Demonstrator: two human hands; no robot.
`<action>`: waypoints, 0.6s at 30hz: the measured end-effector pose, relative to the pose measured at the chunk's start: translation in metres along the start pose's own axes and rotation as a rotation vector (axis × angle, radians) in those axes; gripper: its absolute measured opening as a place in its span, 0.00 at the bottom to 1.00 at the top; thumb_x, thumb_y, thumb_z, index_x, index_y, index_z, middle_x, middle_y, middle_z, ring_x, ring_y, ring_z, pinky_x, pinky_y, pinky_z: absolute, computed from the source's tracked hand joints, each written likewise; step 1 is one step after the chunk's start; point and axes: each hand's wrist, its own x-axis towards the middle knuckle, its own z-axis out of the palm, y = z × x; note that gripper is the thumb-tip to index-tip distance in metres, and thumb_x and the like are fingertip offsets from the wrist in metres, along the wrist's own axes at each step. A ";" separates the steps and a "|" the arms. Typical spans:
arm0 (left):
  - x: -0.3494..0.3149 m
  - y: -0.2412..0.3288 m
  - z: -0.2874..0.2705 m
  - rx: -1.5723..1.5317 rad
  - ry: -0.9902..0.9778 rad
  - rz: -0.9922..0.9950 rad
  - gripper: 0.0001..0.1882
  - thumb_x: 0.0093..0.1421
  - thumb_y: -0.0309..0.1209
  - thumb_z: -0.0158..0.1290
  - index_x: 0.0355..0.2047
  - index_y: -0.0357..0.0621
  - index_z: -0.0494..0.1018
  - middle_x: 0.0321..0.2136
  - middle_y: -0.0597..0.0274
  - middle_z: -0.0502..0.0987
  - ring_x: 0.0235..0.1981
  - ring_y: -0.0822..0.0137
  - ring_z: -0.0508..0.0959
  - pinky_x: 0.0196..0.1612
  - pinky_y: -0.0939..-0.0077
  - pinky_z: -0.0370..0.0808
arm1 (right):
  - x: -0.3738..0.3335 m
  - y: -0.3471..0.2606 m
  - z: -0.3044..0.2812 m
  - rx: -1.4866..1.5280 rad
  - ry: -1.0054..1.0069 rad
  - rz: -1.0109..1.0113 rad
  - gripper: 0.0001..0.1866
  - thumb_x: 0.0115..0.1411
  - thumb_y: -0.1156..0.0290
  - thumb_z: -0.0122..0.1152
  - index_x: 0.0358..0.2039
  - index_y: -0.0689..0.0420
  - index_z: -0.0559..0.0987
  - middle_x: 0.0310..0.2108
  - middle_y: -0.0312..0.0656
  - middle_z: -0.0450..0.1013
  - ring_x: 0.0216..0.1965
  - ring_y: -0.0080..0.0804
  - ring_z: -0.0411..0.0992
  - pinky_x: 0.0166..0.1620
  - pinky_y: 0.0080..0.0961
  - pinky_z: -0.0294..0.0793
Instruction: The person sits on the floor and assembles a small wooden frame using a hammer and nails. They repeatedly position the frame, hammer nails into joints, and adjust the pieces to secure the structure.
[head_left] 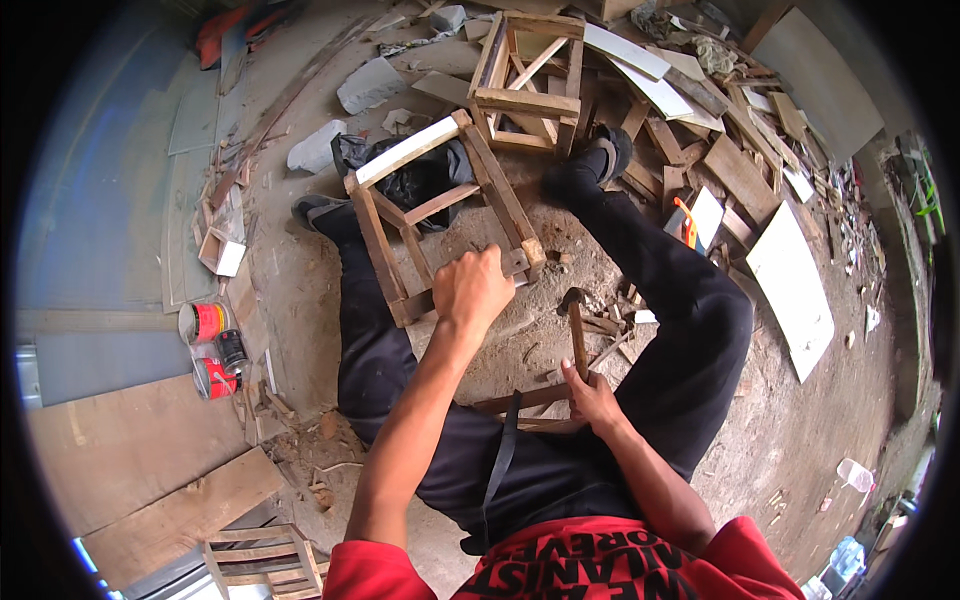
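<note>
A small wooden frame (382, 243), built of brown battens with one white rail, stands tilted between my legs. My left hand (470, 287) is closed round its near rail; the fingertips are hidden behind the knuckles. In my right hand (594, 399) is a hammer (578, 338), gripped low on its wooden handle. The hammer's dark head points away from me, to the right of the frame and apart from it. Beneath my right hand, more wooden battens (540, 397) lie by my lap, partly covered by the hand.
Another wooden frame (528, 102) stands beyond my feet. Scrap boards (740, 175) pile up at the far right, with an orange-handled saw (688, 222) beside my right leg. Several paint cans (208, 322) stand at left. Broken concrete chunks (371, 86) lie at the far side.
</note>
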 end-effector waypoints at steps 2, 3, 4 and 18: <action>0.002 0.001 -0.001 0.022 -0.018 0.003 0.13 0.50 0.35 0.63 0.34 0.41 0.80 0.26 0.43 0.82 0.31 0.47 0.84 0.37 0.55 0.81 | 0.001 -0.003 -0.001 0.042 -0.022 0.032 0.28 0.63 0.41 0.60 0.22 0.53 0.68 0.13 0.30 0.60 0.13 0.20 0.58 0.16 0.22 0.56; 0.003 0.002 -0.002 0.001 -0.027 -0.005 0.12 0.50 0.34 0.62 0.32 0.41 0.80 0.27 0.43 0.82 0.32 0.46 0.84 0.38 0.55 0.81 | 0.003 -0.001 -0.003 0.063 -0.044 0.042 0.28 0.63 0.41 0.60 0.23 0.53 0.67 0.13 0.29 0.59 0.13 0.19 0.58 0.16 0.22 0.56; 0.004 0.003 -0.001 0.002 -0.035 -0.009 0.12 0.50 0.34 0.62 0.32 0.40 0.80 0.27 0.43 0.82 0.33 0.46 0.84 0.38 0.55 0.81 | 0.004 0.000 -0.005 0.082 -0.067 0.053 0.28 0.64 0.41 0.60 0.23 0.52 0.67 0.13 0.29 0.59 0.13 0.19 0.58 0.16 0.22 0.56; -0.002 -0.002 0.000 -0.050 0.060 0.016 0.09 0.47 0.28 0.56 0.29 0.40 0.82 0.28 0.44 0.83 0.32 0.49 0.85 0.37 0.56 0.81 | -0.008 -0.002 0.006 -0.013 -0.052 -0.059 0.26 0.63 0.43 0.63 0.26 0.52 0.67 0.17 0.29 0.59 0.14 0.19 0.55 0.17 0.21 0.55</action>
